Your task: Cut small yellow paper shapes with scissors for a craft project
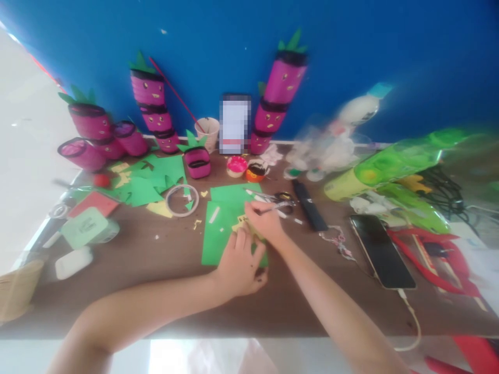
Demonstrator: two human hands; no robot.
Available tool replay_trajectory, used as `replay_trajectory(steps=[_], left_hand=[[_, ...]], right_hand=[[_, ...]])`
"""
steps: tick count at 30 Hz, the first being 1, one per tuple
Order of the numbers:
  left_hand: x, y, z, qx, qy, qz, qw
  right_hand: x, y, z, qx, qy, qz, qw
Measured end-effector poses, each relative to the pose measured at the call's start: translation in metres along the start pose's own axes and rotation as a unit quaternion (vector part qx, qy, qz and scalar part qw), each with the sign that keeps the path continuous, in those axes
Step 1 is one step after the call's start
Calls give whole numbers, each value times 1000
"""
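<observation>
My left hand (241,259) lies over a green paper sheet (212,244), fingers spread and lightly bent, with the fingertips at a small yellow paper piece (242,222). That piece carries dark marks and is partly covered by my fingers. Just to its right, my right hand (267,222) is closed on a slim pen (268,209), its tip hidden by blur and fingers. Black-handled scissors (286,200) lie right behind this hand. White paper strips (214,214) rest on the green sheet, and another green sheet (234,192) is behind it.
Purple stacked figures with green leaf tops (286,78) line the blue wall. A phone (235,124) leans upright there. Paint pots (237,166), a tape ring (182,200) and green scraps (144,179) lie around. A second phone (384,252) and green bottle (374,169) are at right.
</observation>
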State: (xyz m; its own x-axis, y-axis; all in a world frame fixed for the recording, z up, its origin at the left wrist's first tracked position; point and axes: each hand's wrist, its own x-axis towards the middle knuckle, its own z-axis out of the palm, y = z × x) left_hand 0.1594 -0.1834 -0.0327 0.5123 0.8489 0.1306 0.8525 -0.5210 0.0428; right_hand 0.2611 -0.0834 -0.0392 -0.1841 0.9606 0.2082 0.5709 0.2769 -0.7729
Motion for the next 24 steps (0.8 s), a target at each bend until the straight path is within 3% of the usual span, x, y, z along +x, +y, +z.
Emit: replay_trajectory(steps=[24], left_hand=[[0, 1, -1, 3, -3, 2, 1000]], right_hand=[[-1, -2, -1, 2, -6, 1, 1000]])
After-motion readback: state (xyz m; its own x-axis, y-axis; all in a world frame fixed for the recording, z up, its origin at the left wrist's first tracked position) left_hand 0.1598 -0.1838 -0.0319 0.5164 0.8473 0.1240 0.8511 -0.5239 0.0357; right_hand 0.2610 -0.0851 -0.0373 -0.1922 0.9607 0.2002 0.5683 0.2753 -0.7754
